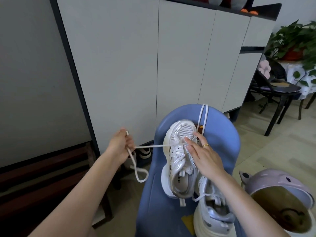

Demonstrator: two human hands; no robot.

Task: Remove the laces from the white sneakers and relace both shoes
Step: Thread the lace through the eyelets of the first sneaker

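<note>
A white and silver sneaker [179, 156] lies on a blue plastic chair [220, 141], toe pointing away from me. My right hand [203, 156] presses on its tongue and eyelet area with straight fingers. My left hand [122, 145] grips a white lace [153, 146] that runs taut from the sneaker's front eyelets out to the left; the slack end hangs below the hand in a loop [140, 171]. A second lace [202, 117] is draped over the chair's back edge. The second white sneaker [212, 212] sits nearer me on the chair, partly under my right forearm.
A grey cabinet [153, 62] stands behind the chair. A lilac animal-shaped pot [280, 194] sits at the lower right. A dark wooden bench [42, 177] is at the lower left. A black chair [277, 93] and a potted plant [294, 41] stand at the far right.
</note>
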